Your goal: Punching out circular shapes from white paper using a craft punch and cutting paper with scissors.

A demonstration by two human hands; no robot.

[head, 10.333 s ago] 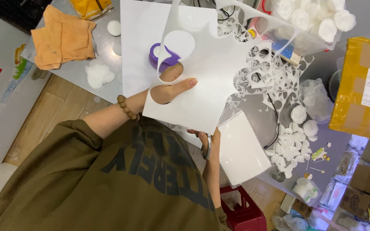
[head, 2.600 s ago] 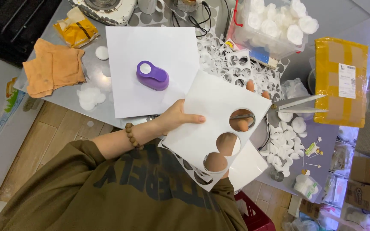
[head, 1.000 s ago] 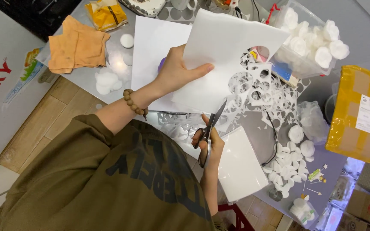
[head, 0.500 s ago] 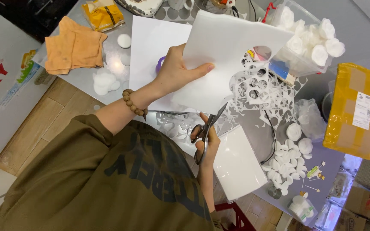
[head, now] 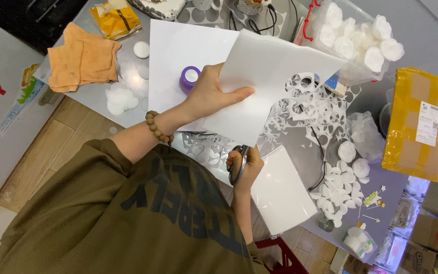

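A clear plastic tub (head: 353,76) at one o'clock is filled with white paper flowers (head: 366,43). A white paper sheet (head: 269,86) is pinched by the left hand (head: 211,94) above the grey bench (head: 300,147). Metal scissors (head: 238,163) are gripped by the right hand (head: 247,167) at six o'clock, blades partly hidden behind the sheet. A purple hole punch (head: 189,78) is half covered by the left hand.

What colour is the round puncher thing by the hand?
Purple with a white top, the paper punch, seen from the head camera.
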